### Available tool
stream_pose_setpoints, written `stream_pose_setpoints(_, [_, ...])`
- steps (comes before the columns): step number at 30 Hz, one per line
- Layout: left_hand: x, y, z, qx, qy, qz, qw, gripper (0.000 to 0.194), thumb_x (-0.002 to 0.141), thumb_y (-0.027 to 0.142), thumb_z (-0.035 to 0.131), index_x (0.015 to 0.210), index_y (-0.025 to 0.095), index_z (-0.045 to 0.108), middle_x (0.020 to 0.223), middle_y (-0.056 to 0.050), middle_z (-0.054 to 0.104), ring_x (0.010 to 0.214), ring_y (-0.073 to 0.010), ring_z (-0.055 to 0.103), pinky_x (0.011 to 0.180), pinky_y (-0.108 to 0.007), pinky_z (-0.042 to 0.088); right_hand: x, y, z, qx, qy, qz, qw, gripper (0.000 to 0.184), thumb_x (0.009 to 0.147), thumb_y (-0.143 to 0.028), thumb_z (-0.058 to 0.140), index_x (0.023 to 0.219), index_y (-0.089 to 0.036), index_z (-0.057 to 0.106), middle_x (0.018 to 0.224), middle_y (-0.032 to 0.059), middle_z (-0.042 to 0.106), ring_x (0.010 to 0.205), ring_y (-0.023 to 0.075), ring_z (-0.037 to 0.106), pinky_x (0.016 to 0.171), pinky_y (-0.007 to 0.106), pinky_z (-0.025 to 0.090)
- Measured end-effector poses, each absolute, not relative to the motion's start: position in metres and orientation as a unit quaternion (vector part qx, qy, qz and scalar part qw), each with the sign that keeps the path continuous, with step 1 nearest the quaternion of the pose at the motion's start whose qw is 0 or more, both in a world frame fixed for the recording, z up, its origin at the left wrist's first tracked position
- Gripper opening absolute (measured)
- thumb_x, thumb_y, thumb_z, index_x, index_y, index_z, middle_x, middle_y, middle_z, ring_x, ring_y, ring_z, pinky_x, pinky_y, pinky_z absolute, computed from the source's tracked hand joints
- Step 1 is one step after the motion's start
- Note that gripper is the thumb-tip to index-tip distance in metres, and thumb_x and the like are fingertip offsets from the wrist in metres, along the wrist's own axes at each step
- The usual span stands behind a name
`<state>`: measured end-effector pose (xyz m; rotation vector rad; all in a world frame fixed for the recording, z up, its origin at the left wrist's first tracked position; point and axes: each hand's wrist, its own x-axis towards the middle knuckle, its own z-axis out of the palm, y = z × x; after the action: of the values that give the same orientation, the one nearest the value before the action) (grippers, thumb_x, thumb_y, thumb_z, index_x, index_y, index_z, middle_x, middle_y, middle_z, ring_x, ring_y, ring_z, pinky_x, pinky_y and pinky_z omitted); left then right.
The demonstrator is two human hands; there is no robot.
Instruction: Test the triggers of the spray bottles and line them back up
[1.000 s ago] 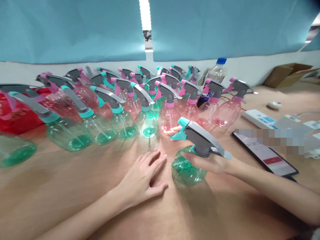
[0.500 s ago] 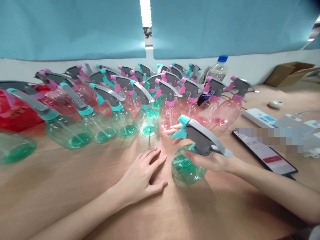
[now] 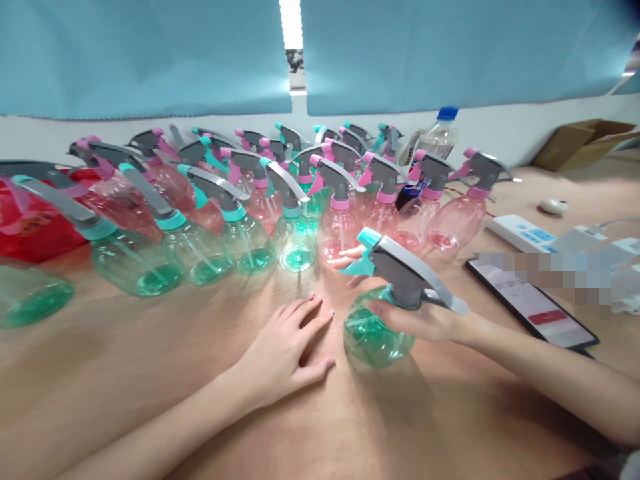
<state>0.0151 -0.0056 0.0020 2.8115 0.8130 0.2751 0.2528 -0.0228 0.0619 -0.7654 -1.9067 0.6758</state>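
The right hand [image 3: 420, 323] curls round the green spray bottle [image 3: 375, 339] near its neck, at the table [image 3: 300, 427]. Left of that grip, the left hand [image 3: 283, 348] lies empty, fingers loosely spread. A careless forward push, I'd say, could topple the pink bottle [image 3: 336, 225] just beyond.

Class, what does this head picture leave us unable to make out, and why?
From the head view:
Right hand: fingers partly hidden by the held bottle.
Leftmost green bottle: top cut off by the left edge.
Phone: partly masked by pixel blur.
Rear bottles: bases hidden by the front bottles.
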Motion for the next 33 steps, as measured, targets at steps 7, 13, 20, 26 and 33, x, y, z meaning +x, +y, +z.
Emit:
stream_pose_setpoints(7, [0.014, -0.0041, 0.0011, 0.95, 0.274, 0.104, 0.107, 0.054, 0.089, 0.041, 0.057, 0.138, 0.021, 0.046, 0.143, -0.016, 0.045, 0.132, -0.0352, 0.039, 0.103, -0.054, 0.037, 0.2539, -0.0243, 0.066, -0.329, -0.779, 0.288, 0.449, 0.048, 0.071, -0.007, 0.05, 0.116, -0.024, 0.053, 0.118, 0.0086, 0.062, 0.084, 0.0175, 0.068, 0.073, 0.032, 0.062])
stream_pose_setpoints(13, [0.0145, -0.0053, 0.0031, 0.951, 0.274, 0.096, 0.105, 0.052, 0.091, 0.039, 0.056, 0.138, 0.021, 0.046, 0.143, -0.016, 0.046, 0.133, -0.0341, 0.039, 0.104, -0.053, 0.037, 0.2544, -0.0246, 0.0691, -0.332, -0.785, 0.284, 0.44, 0.047, 0.071, -0.006, 0.05, 0.115, -0.023, 0.052, 0.117, 0.0094, 0.061, 0.085, 0.0178, 0.069, 0.074, 0.033, 0.062])
stream_pose_setpoints(20, [0.0146, -0.0057, 0.0041, 0.951, 0.274, 0.094, 0.104, 0.05, 0.092, 0.037, 0.054, 0.138, 0.019, 0.047, 0.143, -0.016, 0.046, 0.132, -0.0343, 0.04, 0.103, -0.053, 0.038, 0.2536, -0.026, 0.0714, -0.341, -0.778, 0.295, 0.436, 0.048, 0.07, -0.007, 0.049, 0.115, -0.024, 0.052, 0.117, 0.0083, 0.063, 0.084, 0.0175, 0.069, 0.073, 0.032, 0.062])
stream_pose_setpoints(26, [0.0148, -0.0047, 0.0034, 0.95, 0.275, 0.099, 0.106, 0.05, 0.092, 0.037, 0.055, 0.138, 0.02, 0.047, 0.143, -0.015, 0.046, 0.132, -0.0342, 0.04, 0.104, -0.053, 0.037, 0.2522, -0.0257, 0.0698, -0.341, -0.775, 0.287, 0.448, 0.045, 0.069, -0.008, 0.048, 0.111, -0.023, 0.053, 0.113, 0.0074, 0.063, 0.08, 0.0165, 0.068, 0.069, 0.031, 0.062])
stream_pose_setpoints(33, [0.0147, -0.005, 0.0025, 0.952, 0.27, 0.1, 0.106, 0.049, 0.092, 0.038, 0.055, 0.137, 0.019, 0.047, 0.143, -0.016, 0.046, 0.133, -0.0338, 0.039, 0.104, -0.053, 0.037, 0.2518, -0.0249, 0.0666, -0.317, -0.775, 0.276, 0.471, 0.035, 0.066, -0.003, 0.045, 0.093, -0.024, 0.053, 0.107, 0.0049, 0.061, 0.08, 0.0154, 0.067, 0.069, 0.029, 0.062])
